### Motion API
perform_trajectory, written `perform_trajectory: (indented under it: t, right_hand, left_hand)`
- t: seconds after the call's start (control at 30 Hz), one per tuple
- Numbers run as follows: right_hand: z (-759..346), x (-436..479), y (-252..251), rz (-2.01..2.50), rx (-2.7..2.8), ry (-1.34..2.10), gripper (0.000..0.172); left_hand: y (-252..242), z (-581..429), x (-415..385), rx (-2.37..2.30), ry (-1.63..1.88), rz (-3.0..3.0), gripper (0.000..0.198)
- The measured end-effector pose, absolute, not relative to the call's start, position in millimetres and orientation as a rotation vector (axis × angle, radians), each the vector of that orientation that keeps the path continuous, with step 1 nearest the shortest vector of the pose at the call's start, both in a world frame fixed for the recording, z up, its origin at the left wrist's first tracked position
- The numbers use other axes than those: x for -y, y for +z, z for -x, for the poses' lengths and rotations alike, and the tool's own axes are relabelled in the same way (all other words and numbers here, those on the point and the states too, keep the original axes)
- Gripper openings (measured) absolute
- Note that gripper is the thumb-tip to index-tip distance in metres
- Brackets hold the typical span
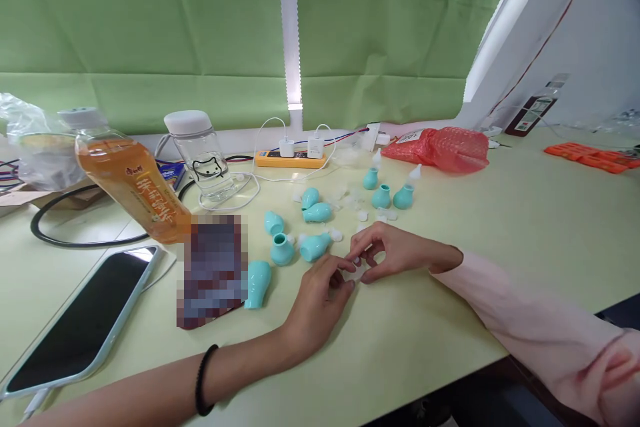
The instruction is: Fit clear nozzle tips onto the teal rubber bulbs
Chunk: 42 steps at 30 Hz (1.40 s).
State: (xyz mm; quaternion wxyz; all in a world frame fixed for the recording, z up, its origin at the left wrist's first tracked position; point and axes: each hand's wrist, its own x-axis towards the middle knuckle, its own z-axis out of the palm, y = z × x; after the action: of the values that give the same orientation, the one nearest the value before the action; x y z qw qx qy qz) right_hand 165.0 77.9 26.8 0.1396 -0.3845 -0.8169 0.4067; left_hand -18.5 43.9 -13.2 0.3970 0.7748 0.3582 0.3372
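My left hand (320, 300) and my right hand (387, 250) meet over the table, fingertips bent inward. Between them is a small translucent whitish piece (356, 272), pinched from both sides; its exact kind is hard to make out. Just beyond the hands lie several glossy teal hollow bulbs, among them an upright one with an open neck (283, 251), a tipped one (315, 247) and a longer one (257, 284) left of my left hand. Farther back, a teal bulb (403, 197) stands beside a clear pointed tip (415, 173). Small translucent pieces (350, 200) are scattered among the bulbs.
To the left are a phone (83, 320), a blurred dark packet (213, 273), a tilted drink bottle (135, 180) and a clear cup (203, 160). A power strip (290, 159), red bubble-wrap bag (440, 149), orange tray (593, 157) and dark bottle (535, 110) stand behind.
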Motion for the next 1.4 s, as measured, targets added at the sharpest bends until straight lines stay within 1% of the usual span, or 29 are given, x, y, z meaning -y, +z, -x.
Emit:
perform_trajectory:
  t: [0.1,0.23,0.33,0.43,0.53,0.67,0.8,1.0,1.2,1.4]
  right_hand:
    - [-174.8,-82.3,24.3,1.075,2.161,1.338,0.029]
    - [-181.3,-79.5,15.1,1.024,2.066,1.396,0.027]
    - [-178.6,-73.0,6.0,1.038,2.027,1.247,0.026]
    - [-174.4,-67.6,2.6,1.034,2.046,1.055,0.024]
    - [-171.9,-64.8,5.1,0.959,2.166,0.869,0.021]
    - [-171.5,-62.9,9.7,0.853,2.356,0.682,0.022]
    - [-171.3,-62.3,10.6,0.821,2.456,0.591,0.023]
    - [-169.3,-60.5,4.9,0.726,2.454,0.485,0.023]
    - [-169.7,-53.5,-2.8,0.708,2.461,0.369,0.032]
    - [-166.6,-50.8,-11.6,0.733,2.438,0.286,0.034]
  left_hand:
    - [-11.4,19.7,-45.7,-0.956,0.775,-2.12,0.014]
    - [-8.8,19.8,-47.7,-1.004,0.736,-2.212,0.012]
    - [-8.5,18.7,-49.0,-1.038,0.754,-2.105,0.013]
    - [-9.9,18.5,-49.3,-1.03,0.784,-2.023,0.022]
    - [-11.8,19.3,-48.7,-1.007,0.782,-2.02,0.028]
    - [-13.0,19.5,-48.2,-0.987,0.778,-2.032,0.029]
    - [-12.3,19.1,-48.3,-0.985,0.788,-2.042,0.031]
    - [-12.5,19.5,-47.7,-0.99,0.784,-2.061,0.029]
    - [-11.9,19.5,-47.4,-0.982,0.783,-2.061,0.027]
    - [-11.3,19.4,-47.5,-0.98,0.783,-2.059,0.024]
